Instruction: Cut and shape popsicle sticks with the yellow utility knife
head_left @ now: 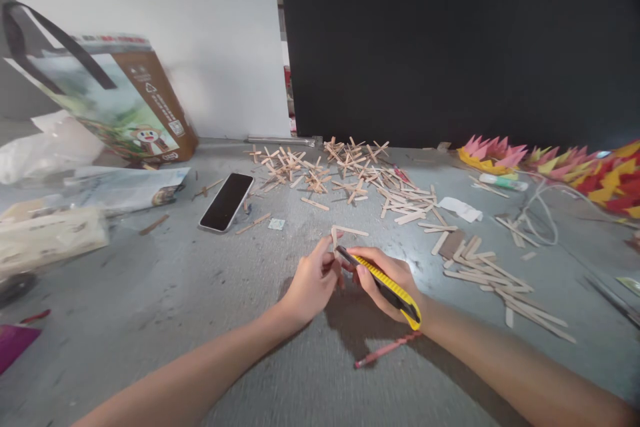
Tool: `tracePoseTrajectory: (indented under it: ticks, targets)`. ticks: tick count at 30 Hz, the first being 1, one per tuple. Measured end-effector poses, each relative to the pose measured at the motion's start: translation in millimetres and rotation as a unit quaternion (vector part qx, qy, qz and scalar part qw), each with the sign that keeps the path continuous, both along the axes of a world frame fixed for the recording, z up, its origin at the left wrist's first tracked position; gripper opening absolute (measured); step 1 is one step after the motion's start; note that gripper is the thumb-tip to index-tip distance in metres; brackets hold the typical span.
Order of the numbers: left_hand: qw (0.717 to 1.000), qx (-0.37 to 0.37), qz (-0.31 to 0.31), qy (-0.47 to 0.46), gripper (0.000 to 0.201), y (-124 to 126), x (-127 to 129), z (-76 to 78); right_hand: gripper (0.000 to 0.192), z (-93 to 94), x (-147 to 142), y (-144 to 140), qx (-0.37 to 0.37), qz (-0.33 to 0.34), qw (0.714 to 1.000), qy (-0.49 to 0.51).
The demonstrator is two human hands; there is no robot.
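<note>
My left hand (pixel 311 280) is closed around a small wooden craft stick (pixel 335 237), whose upper end sticks up past the fingertips. In my right hand (pixel 393 273) is a yellow and black utility knife (pixel 393 290), its front end slanting up to the left against the stick at my left fingers. Where the blade meets the wood is too small to make out. Just beyond my hands another craft stick (pixel 353 231) lies on the grey table (pixel 200 333). A pink pencil (pixel 385 351) rests below my right wrist.
Star-shaped stick pieces (pixel 287 165) and loose craft sticks (pixel 500 277) spread across the back and right. A phone (pixel 227 203) lies left of centre. A printed bag (pixel 120 100) stands at the back left. Paper crowns (pixel 493 153), a glue stick (pixel 503 183) and a white cable (pixel 545 213) are on the right.
</note>
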State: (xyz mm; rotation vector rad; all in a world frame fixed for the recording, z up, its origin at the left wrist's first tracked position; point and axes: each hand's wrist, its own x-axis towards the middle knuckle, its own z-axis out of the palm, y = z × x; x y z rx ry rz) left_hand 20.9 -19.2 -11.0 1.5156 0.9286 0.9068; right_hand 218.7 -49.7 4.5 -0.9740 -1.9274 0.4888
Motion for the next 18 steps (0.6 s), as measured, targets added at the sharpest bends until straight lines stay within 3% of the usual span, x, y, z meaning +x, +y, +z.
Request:
tracePoseTrajectory:
  ticks: [9, 18]
  targets:
    - [1.000, 0.011, -0.007, -0.001, 0.040, -1, -2, -2.5, 0.039, 1.1, -6, -2, 0.053, 0.035, 0.998, -0.028]
    - [0.999, -0.007, -0.006, -0.048, 0.043, -4, 2, 0.5, 0.025, 5.1, -16, -12, 0.008, -0.011, 0.999, 0.032]
